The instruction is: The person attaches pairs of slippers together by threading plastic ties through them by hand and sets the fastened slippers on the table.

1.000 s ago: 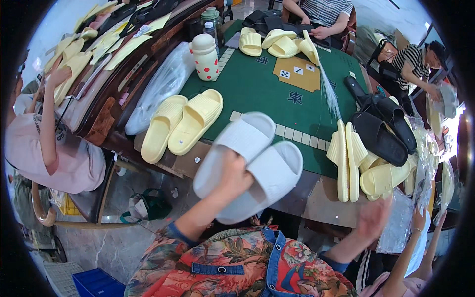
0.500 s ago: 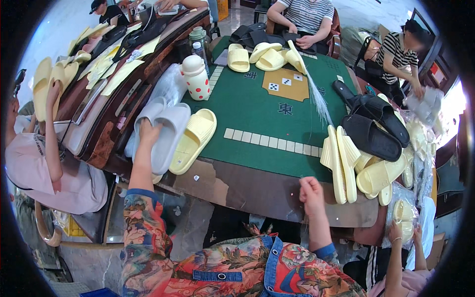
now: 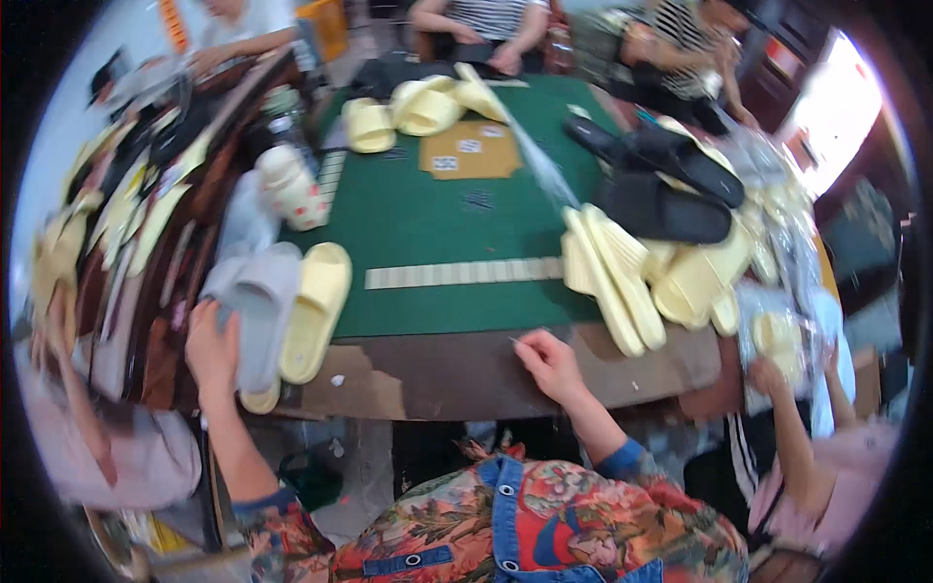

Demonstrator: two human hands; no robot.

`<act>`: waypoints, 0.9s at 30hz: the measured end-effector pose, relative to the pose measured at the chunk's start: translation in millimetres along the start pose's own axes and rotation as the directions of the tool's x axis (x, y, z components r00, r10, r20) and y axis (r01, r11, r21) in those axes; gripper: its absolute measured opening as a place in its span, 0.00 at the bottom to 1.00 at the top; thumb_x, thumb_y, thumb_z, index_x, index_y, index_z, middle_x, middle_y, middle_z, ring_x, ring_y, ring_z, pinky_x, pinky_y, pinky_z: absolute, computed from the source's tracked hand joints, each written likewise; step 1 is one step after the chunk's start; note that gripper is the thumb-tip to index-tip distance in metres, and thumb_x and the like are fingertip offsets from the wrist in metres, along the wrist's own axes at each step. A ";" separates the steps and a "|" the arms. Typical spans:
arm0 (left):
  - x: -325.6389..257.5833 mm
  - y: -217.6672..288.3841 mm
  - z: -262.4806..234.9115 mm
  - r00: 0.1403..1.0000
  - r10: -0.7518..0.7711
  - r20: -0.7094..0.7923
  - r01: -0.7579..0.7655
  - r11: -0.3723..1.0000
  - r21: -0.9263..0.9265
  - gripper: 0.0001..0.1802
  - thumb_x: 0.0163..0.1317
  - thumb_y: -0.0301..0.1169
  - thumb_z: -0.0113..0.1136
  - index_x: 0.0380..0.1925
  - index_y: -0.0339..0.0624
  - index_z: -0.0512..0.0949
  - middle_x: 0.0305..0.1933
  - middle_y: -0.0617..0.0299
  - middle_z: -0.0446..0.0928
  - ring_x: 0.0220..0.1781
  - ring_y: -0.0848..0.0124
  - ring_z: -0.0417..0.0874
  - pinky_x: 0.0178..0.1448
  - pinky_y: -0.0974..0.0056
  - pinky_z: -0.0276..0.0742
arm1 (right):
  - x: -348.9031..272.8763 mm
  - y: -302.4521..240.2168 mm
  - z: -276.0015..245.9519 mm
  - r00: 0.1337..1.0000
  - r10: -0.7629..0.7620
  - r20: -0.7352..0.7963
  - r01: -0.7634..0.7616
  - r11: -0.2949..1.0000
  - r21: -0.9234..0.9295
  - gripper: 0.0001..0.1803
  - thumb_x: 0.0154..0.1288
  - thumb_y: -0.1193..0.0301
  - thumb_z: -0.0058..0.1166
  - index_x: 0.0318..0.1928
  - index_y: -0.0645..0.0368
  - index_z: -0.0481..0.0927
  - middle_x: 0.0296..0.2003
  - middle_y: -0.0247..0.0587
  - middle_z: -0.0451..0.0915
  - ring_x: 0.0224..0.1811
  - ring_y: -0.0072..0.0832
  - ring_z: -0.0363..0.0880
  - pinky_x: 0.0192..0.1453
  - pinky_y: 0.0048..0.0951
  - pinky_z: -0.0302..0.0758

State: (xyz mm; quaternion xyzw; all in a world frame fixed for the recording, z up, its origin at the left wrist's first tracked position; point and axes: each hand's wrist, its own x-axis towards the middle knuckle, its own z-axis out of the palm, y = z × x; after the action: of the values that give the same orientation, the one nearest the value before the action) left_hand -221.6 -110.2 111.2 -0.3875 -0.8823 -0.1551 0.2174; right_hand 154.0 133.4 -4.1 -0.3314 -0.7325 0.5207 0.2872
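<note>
A pair of grey slippers (image 3: 262, 335) lies at the near left of the table, overlapping, beside a pale yellow slipper (image 3: 319, 306). My left hand (image 3: 212, 352) is closed at the left edge of the grey pair, its fingers and thumb around the heel part of the left one; blur softens the detail. At the front edge of the table my right hand (image 3: 552, 367) is pinched, thumb against forefinger. A tiny pale sliver shows at its fingertips, too small to name. To its right, a pair of yellow slippers (image 3: 622, 282) leans on its side.
Black slippers (image 3: 671, 206) lie on more yellow ones at the right. A dotted white bottle (image 3: 292, 189) stands at the left of the green tabletop (image 3: 437, 311). More yellow slippers (image 3: 425, 107) sit at the far side. Co-workers' hands (image 3: 773, 374) hold a bagged slipper at the right.
My left hand has come out from the grey slipper's strap to its near left edge. My right hand has turned from a raised fist to a pinch pointing left. The whole view has shifted.
</note>
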 end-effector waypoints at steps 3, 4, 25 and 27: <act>-18.2 29.9 -18.9 0.982 0.094 -0.166 -0.118 0.983 -0.138 0.13 0.55 0.27 0.53 0.40 0.31 0.72 0.46 0.47 0.71 0.48 0.51 0.72 0.52 0.57 0.67 | 0.1 -16.3 3.9 0.992 0.014 0.123 -0.022 0.998 0.062 0.08 0.61 0.69 0.50 0.33 0.61 0.73 0.22 0.31 0.73 0.23 0.16 0.68 0.28 0.19 0.67; -23.4 52.7 -14.3 0.983 0.127 -0.135 -0.159 0.954 -0.255 0.13 0.54 0.26 0.54 0.39 0.32 0.72 0.45 0.47 0.71 0.47 0.51 0.72 0.52 0.56 0.67 | -3.8 -29.6 -4.3 0.982 0.076 0.173 -0.106 0.980 0.168 0.08 0.61 0.68 0.50 0.33 0.60 0.72 0.22 0.30 0.72 0.22 0.15 0.67 0.26 0.18 0.66; -71.1 363.4 156.2 0.462 0.705 0.538 0.886 -0.334 -0.323 0.20 0.64 0.43 0.43 0.48 0.39 0.68 0.47 0.58 0.72 0.46 0.69 0.72 0.52 0.65 0.65 | 60.1 -18.3 -105.6 0.956 -0.100 -0.278 -0.020 0.917 -0.398 0.20 0.55 0.56 0.54 0.38 0.62 0.76 0.16 0.43 0.74 0.19 0.28 0.73 0.24 0.29 0.67; -67.9 383.4 155.7 0.513 0.593 0.621 0.824 -0.544 -0.161 0.18 0.65 0.42 0.41 0.46 0.41 0.69 0.46 0.59 0.71 0.45 0.70 0.72 0.53 0.63 0.66 | 50.7 -22.3 -85.5 0.943 -0.147 -0.299 0.001 0.900 -0.436 0.19 0.55 0.58 0.54 0.38 0.61 0.76 0.15 0.42 0.73 0.17 0.28 0.72 0.23 0.30 0.67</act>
State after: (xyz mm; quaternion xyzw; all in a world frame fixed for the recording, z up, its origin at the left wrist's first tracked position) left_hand 66.5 166.5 -16.2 -0.1085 -0.2590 -0.6686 -0.6886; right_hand 184.1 216.8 46.0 -0.4393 -0.7839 0.2730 0.3435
